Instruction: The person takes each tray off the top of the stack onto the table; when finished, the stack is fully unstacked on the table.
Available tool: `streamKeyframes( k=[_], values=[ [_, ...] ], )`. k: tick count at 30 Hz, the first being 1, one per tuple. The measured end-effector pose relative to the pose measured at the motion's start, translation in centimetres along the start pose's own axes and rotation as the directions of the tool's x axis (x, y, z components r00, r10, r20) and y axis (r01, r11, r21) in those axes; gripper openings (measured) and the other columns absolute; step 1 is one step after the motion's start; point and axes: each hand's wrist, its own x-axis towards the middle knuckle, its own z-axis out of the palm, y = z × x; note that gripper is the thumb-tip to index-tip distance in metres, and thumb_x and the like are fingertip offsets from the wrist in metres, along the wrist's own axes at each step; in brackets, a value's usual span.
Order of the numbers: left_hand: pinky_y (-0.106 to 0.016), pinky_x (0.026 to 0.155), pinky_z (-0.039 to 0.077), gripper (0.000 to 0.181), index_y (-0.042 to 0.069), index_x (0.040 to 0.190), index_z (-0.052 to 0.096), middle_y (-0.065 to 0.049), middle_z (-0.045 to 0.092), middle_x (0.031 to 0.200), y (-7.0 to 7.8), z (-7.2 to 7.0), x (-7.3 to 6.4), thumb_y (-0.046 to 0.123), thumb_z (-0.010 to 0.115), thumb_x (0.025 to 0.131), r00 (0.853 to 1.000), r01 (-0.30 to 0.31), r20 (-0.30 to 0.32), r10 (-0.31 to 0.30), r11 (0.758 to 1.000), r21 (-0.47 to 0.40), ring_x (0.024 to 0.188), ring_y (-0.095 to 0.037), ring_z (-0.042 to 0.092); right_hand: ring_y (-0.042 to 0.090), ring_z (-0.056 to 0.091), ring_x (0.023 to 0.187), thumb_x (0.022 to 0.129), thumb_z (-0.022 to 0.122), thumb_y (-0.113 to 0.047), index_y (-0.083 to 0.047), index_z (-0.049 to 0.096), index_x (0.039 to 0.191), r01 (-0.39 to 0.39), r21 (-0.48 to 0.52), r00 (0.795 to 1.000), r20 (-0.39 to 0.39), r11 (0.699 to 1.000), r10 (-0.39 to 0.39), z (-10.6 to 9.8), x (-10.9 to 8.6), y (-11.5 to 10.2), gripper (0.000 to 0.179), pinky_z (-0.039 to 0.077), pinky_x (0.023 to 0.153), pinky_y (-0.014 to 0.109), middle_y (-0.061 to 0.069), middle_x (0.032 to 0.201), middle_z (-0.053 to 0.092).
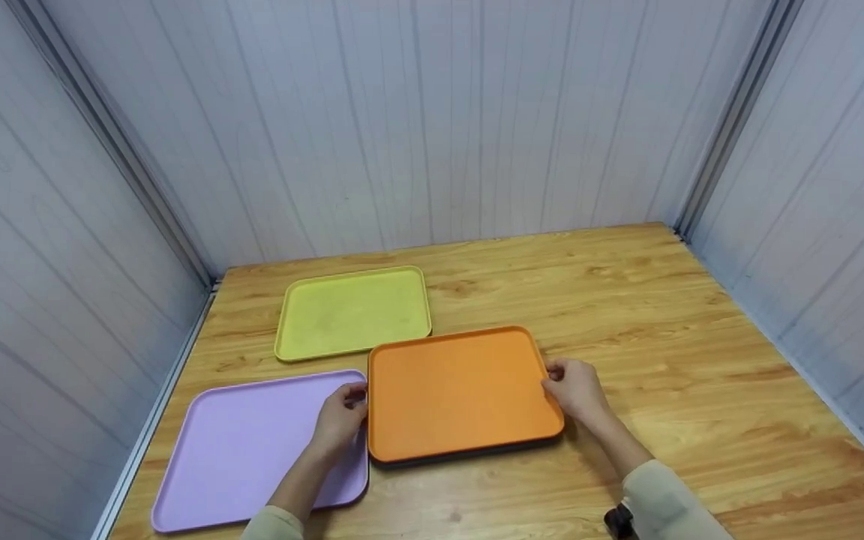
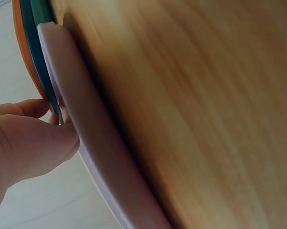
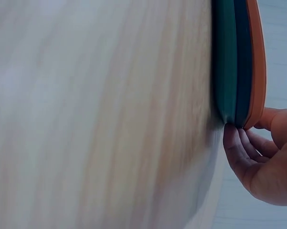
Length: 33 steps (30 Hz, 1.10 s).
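Observation:
An orange tray (image 1: 462, 394) tops a stack near the middle of the wooden table. Below it lie a dark blue tray (image 3: 243, 62) and a green tray (image 3: 225, 67), both visible edge-on in the right wrist view. My right hand (image 1: 578, 386) grips the stack's right edge, thumb by the orange rim and fingertips lower down at the green tray. At the opposite edge, my left hand (image 1: 340, 418) pinches the stack's side, its fingertips at the orange and blue rims. That hand reaches over the right part of a purple tray (image 1: 252, 442), which sits against the stack's left side.
Behind the purple tray lies a yellow tray (image 1: 353, 311), its near right corner close to the orange one. Pale panelled walls (image 1: 447, 127) enclose the table (image 1: 702, 360) at the back and both sides.

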Motion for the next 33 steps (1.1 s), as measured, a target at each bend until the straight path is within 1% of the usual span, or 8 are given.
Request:
streamKeyframes(
  k=[9,12,18,24,27,29,31,33],
  values=[
    [-0.03,0.082,0.05,0.04,-0.014,0.127,0.057,-0.025,0.062,0.12,-0.1,0.1,-0.2,-0.007,0.058,0.088,1.0,-0.007,0.005,0.007,1.0,-0.021,0.102,-0.031,0.058,0.023,0.066,0.083,0.09,0.065,-0.002,0.008,0.072,0.108,-0.034,-0.001,0.999,0.005,0.999,0.034,-0.4,0.1,-0.1,0.023,0.056,0.069,0.034,0.01,0.089,0.07],
    [-0.034,0.085,0.05,0.045,-0.014,0.129,0.056,-0.026,0.061,0.121,-0.1,0.1,-0.3,-0.007,0.06,0.084,1.0,-0.005,0.015,0.006,0.999,-0.04,0.104,-0.032,0.058,0.022,0.065,0.081,0.092,0.062,-0.003,0.008,0.071,0.11,-0.045,0.006,0.999,0.007,0.999,0.045,-0.7,0.2,0.0,0.024,0.055,0.067,0.032,0.01,0.089,0.07],
    [-0.042,0.089,0.05,0.052,-0.012,0.129,0.055,-0.025,0.06,0.122,-0.1,0.1,-0.4,-0.007,0.069,0.08,1.0,0.0,0.022,0.001,0.998,-0.055,0.107,-0.035,0.057,0.018,0.06,0.066,0.095,0.054,-0.003,0.011,0.066,0.113,-0.022,0.016,1.0,0.012,1.0,0.022,-1.3,0.3,0.5,0.025,0.05,0.058,0.03,0.01,0.081,0.067],
    [-0.042,0.089,0.049,0.053,-0.014,0.128,0.055,-0.025,0.061,0.118,-0.1,0.2,-0.3,-0.009,0.069,0.077,1.0,-0.014,0.006,0.014,0.999,-0.037,0.104,-0.034,0.057,0.014,0.047,0.056,0.1,0.048,-0.004,0.01,0.055,0.127,-0.1,0.123,0.993,0.068,0.987,0.092,-1.8,0.3,1.3,0.031,0.041,0.051,0.027,0.007,0.072,0.057],
    [-0.044,0.09,0.049,0.053,-0.015,0.128,0.055,-0.025,0.061,0.117,-0.1,0.2,-0.3,-0.009,0.068,0.077,1.0,-0.014,0.004,0.015,1.0,-0.027,0.104,-0.034,0.057,0.016,0.057,0.067,0.1,0.051,-0.004,0.009,0.053,0.129,-0.133,0.2,0.987,0.118,0.971,0.111,-2.1,0.2,1.5,0.032,0.048,0.057,0.028,0.011,0.085,0.065],
    [-0.044,0.09,0.048,0.053,-0.015,0.128,0.055,-0.025,0.061,0.117,-0.2,0.3,-0.2,-0.009,0.068,0.077,1.0,-0.01,0.003,0.01,1.0,-0.024,0.104,-0.034,0.057,0.021,0.064,0.08,0.099,0.053,-0.003,0.012,0.049,0.132,-0.141,0.276,0.979,0.184,0.951,0.092,-2.4,0.0,1.6,0.036,0.054,0.065,0.032,0.021,0.101,0.068],
    [-0.045,0.09,0.049,0.053,-0.015,0.127,0.056,-0.025,0.061,0.117,-0.1,0.2,-0.3,-0.009,0.068,0.077,1.0,-0.015,0.004,0.016,0.999,-0.032,0.104,-0.034,0.057,0.026,0.066,0.093,0.097,0.054,0.0,0.013,0.043,0.137,-0.164,0.353,0.961,0.268,0.921,0.068,-2.8,0.0,1.8,0.043,0.057,0.072,0.036,0.028,0.117,0.063],
    [-0.041,0.088,0.05,0.051,-0.015,0.125,0.056,-0.023,0.062,0.114,-0.2,0.2,-0.4,-0.008,0.068,0.076,0.999,-0.038,-0.008,0.038,0.999,-0.025,0.101,-0.032,0.058,0.03,0.065,0.102,0.094,0.055,0.004,0.014,0.035,0.143,-0.202,0.415,0.932,0.36,0.887,0.044,-3.4,-0.1,2.0,0.054,0.058,0.076,0.04,0.034,0.129,0.056]
  ],
)
